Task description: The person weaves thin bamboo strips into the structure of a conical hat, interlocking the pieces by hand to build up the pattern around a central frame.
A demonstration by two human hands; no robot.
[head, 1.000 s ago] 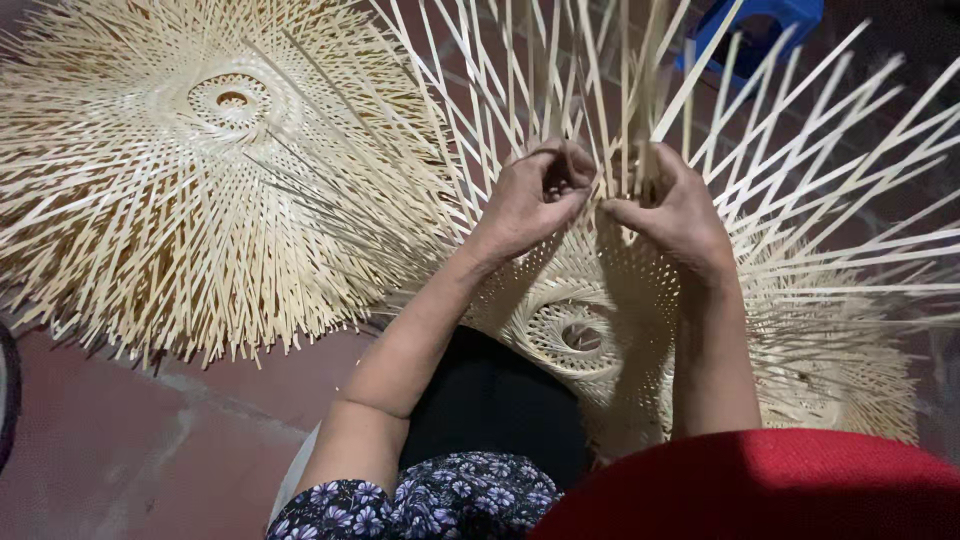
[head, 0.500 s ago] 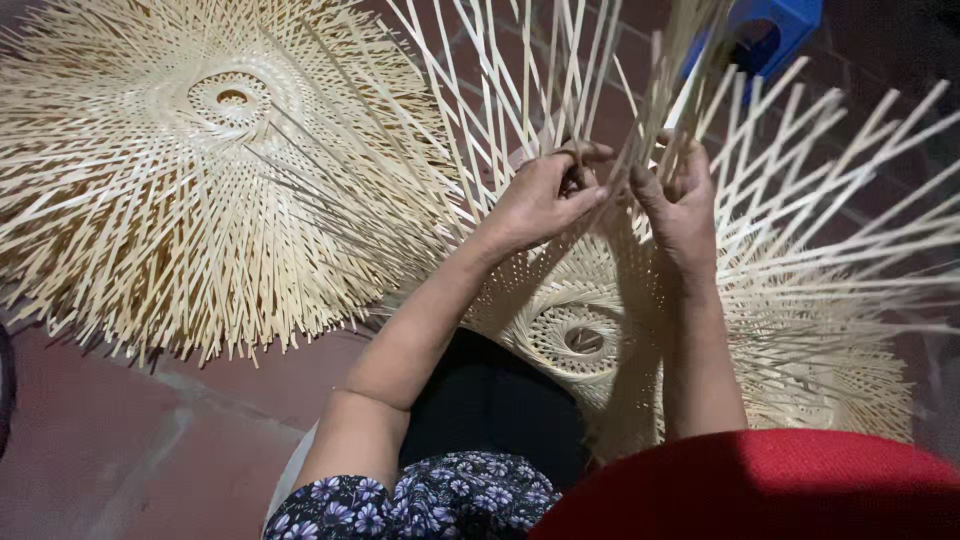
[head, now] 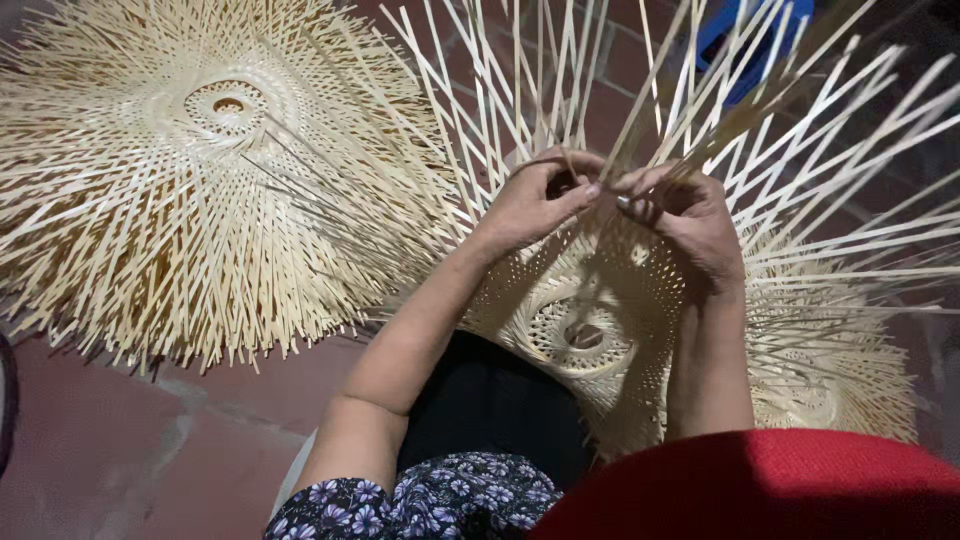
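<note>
Since half-second-earlier frame: left hand (head: 535,200) and right hand (head: 680,215) drawn closer, both pinching bamboo strips (head: 640,130) of half-woven basket (head: 590,320) at 12 o'clock of lap; fingertip contact obscured; finished mat (head: 200,180) at 10 o'clock

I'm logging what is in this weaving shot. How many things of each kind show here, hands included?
Woven bamboo-strip discs with loose radiating strips: 3 (one being worked, one on the floor at left, one at right)
Bare hands: 2 (left hand, right hand)
Blue plastic object, partly hidden: 1
Total: 6
</note>
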